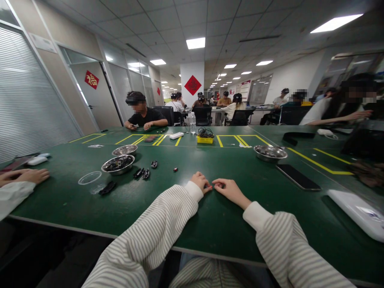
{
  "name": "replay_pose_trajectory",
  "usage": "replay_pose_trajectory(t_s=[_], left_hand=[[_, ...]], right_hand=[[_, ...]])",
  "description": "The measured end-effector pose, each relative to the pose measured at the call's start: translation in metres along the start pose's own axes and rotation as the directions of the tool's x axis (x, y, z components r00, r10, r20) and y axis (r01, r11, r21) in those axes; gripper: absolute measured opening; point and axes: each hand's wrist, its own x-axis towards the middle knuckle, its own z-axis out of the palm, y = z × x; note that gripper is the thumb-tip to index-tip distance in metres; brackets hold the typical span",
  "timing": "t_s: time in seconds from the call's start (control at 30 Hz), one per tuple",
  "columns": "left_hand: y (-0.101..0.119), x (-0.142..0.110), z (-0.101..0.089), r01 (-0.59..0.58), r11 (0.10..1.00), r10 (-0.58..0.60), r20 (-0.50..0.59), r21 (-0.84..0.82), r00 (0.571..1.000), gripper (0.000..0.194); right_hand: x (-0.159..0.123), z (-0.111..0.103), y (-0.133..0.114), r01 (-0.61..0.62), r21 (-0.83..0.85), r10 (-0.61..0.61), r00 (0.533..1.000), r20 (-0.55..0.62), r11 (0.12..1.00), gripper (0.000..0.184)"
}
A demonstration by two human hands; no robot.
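My left hand (201,182) rests low over the green table (168,212), fingers curled together. Across a small gap is my right hand (230,191), its thumb and fingers bent into a pinch. Whatever they hold, if anything, is too small and hidden to name; dark and reddish spots show at the fingertips. Left of my hands lies a tiny red and dark piece (175,169). Farther left are several black, shiny small parts (146,173). A steel bowl (117,171) full of black parts stands beyond them, with another steel bowl (125,154) behind it.
To the right are a steel bowl (270,159), a black phone (297,177) and a white case (357,212). A yellow box (205,140) of cables and a water bottle (192,123) stand ahead. A clear lid (90,178) lies left, near another person's hands (30,176).
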Motion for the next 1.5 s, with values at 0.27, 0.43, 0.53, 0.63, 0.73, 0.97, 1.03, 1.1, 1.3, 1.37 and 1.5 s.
replay_pose_trajectory(t_s=[0.27,0.43,0.53,0.63,0.73,0.97,1.03,1.1,1.3,1.37,1.5], left_hand=[[-0.012,0.004,-0.008,-0.028,0.997,0.030,0.030,-0.066,0.999,0.041],[-0.068,-0.001,-0.030,0.389,0.914,-0.373,-0.143,0.113,0.917,0.044],[-0.089,-0.006,-0.033,0.583,0.804,-0.561,-0.176,0.116,0.809,0.033],[-0.089,-0.005,-0.028,0.539,0.838,-0.528,-0.121,0.087,0.840,0.021],[-0.075,-0.001,-0.018,0.377,0.926,-0.376,-0.048,0.001,0.925,0.020],[-0.021,-0.004,-0.001,-0.053,0.973,0.071,0.075,-0.224,0.995,0.022],[-0.007,-0.006,-0.001,-0.079,0.968,0.100,0.074,-0.239,0.992,0.026],[0.002,-0.008,-0.002,-0.053,0.965,0.074,0.072,-0.255,0.995,0.028],[0.005,-0.007,-0.004,0.052,0.937,-0.044,0.032,-0.344,0.999,0.029],[0.004,-0.007,-0.005,0.097,0.941,-0.105,-0.007,-0.323,0.994,0.029],[0.003,-0.007,-0.005,0.121,0.936,-0.142,-0.039,-0.330,0.989,0.026]], right_hand=[[0.001,-0.002,0.006,0.015,-0.026,-0.013,0.999,0.043,1.000,0.037],[0.000,-0.007,0.006,0.110,-0.086,-0.102,0.990,0.096,0.990,0.026],[0.000,-0.007,0.006,0.118,-0.070,-0.111,0.989,0.101,0.991,0.020],[0.000,-0.005,0.006,0.105,-0.057,-0.099,0.990,0.099,0.993,0.019],[0.000,-0.004,0.005,0.106,-0.046,-0.100,0.989,0.112,0.993,0.020],[-0.001,-0.004,0.001,0.111,-0.068,-0.104,0.990,0.096,0.992,0.020],[-0.001,-0.003,0.000,0.103,-0.064,-0.098,0.992,0.080,0.993,0.019],[-0.002,-0.002,-0.002,0.083,-0.032,-0.081,0.994,0.069,0.996,0.019],[-0.003,-0.002,-0.004,0.056,0.033,-0.055,0.998,-0.024,0.998,0.021],[-0.003,-0.003,-0.003,0.053,0.049,-0.050,0.997,-0.065,0.997,0.021],[-0.002,-0.002,-0.002,0.039,0.117,-0.033,0.998,-0.053,0.992,0.021]])
